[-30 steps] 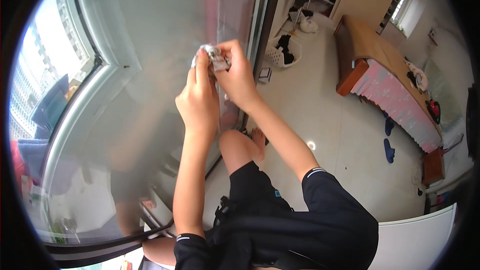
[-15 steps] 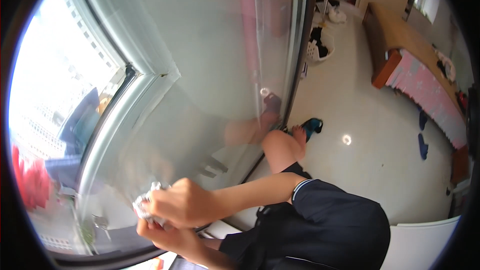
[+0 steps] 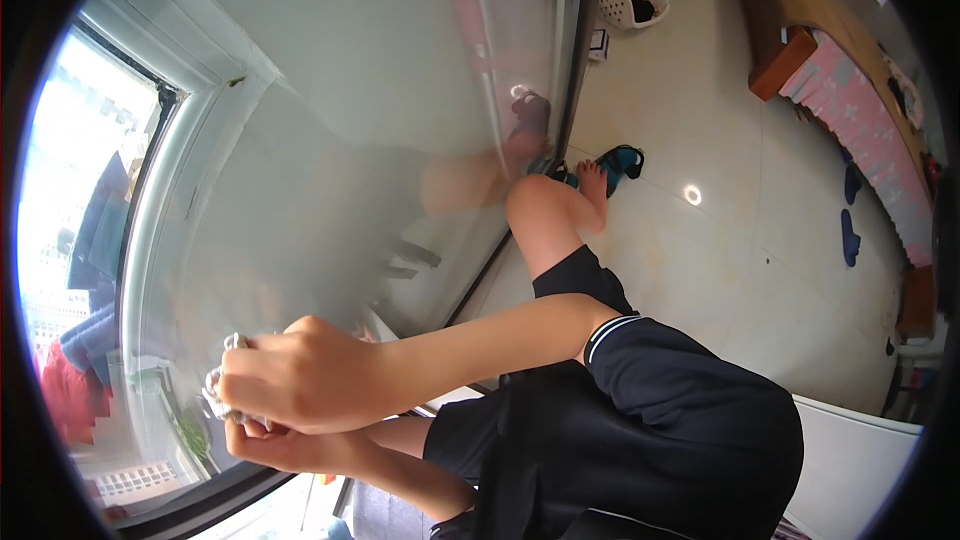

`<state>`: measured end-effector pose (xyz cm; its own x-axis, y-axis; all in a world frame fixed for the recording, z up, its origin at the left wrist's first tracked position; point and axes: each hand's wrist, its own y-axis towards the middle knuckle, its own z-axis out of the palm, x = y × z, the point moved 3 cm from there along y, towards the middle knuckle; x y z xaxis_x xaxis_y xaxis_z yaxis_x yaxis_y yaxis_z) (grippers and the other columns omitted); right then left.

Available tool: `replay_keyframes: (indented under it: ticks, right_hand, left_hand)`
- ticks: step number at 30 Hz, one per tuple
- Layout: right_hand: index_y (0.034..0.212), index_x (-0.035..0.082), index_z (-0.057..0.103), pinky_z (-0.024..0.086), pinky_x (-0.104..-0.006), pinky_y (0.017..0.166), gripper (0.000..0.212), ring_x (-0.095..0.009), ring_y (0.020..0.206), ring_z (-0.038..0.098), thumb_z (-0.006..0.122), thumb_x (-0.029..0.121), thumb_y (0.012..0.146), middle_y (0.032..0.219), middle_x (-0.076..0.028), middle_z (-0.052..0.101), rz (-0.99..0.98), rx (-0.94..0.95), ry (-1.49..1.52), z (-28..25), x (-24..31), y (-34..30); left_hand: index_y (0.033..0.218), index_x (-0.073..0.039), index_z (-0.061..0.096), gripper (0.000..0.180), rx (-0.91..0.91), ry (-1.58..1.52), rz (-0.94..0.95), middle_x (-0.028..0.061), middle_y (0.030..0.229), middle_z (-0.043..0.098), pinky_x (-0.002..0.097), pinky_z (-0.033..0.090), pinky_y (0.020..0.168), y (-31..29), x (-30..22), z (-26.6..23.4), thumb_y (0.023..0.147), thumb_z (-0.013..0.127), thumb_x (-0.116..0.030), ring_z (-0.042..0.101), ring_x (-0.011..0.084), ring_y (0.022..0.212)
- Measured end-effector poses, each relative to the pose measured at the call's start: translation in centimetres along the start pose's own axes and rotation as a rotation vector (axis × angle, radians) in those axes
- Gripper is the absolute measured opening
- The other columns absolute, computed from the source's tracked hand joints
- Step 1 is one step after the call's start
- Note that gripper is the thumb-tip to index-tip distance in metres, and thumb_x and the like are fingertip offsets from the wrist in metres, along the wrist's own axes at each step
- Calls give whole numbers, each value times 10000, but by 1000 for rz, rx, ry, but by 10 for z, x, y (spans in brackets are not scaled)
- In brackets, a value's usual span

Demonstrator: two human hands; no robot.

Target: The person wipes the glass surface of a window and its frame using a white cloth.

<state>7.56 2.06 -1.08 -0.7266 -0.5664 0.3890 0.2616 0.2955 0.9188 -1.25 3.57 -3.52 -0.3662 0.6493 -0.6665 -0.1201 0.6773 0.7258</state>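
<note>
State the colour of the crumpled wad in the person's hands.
The crumpled wad looks whitish grey; it shows best, though partly hidden, in the head view.

Rough creases are shown by the wad (image 3: 213, 398); reflections are carried by the glossy glass panel (image 3: 330, 140) and polished floor (image 3: 690, 270), along whose right edge a wooden bed frame (image 3: 782, 65) is seen.

Hands (image 3: 305, 377) around crumpled wad (image 3: 212, 396) near glass (image 3: 310, 200)

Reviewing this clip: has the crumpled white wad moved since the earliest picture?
Yes. Judged against the window frame's corner, the crumpled white wad has gone from beside it, on the right, to well below it.
</note>
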Motion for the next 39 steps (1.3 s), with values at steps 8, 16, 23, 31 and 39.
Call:
replay_keyframes:
  ticks: [8,16,23,31,39]
  right_hand:
    - [800,74,535,387,-238,364,205,-103,510,510,617,130,621,662,-5,459,-42,17,-176,-12,4,4]
    - [870,107,502,465,-363,531,281,-291,638,572,606,24,623,798,-72,547,95,119,-46,-10,-17,7]
    - [912,79,529,474,-349,605,226,-297,721,597,601,-10,717,828,-102,597,162,216,-41,-27,3,4]
    - [863,47,555,475,-328,577,228,-295,666,596,617,-62,673,774,-122,593,98,163,-122,-33,2,4]
    - [888,53,532,469,-336,562,269,-297,652,585,627,-69,668,754,-120,567,169,208,-14,-31,-5,2]
  left_hand:
    - [1040,-30,448,332,-10,-10,26,59,880,517,196,408,633,-4,-1,1,774,645,-61,511,109,780]
    - [1032,-58,463,362,164,43,72,77,828,591,246,463,555,10,1,9,723,649,-17,586,141,678]
    - [1187,30,451,515,45,49,235,89,713,553,302,444,437,-15,-11,11,699,606,-14,558,232,503]
    - [1194,24,418,529,-14,-97,253,146,807,606,309,441,440,-25,-3,28,695,596,20,576,257,520]
    - [1216,-29,393,599,-25,-95,195,103,759,572,283,466,488,-29,5,33,679,657,10,590,206,569]
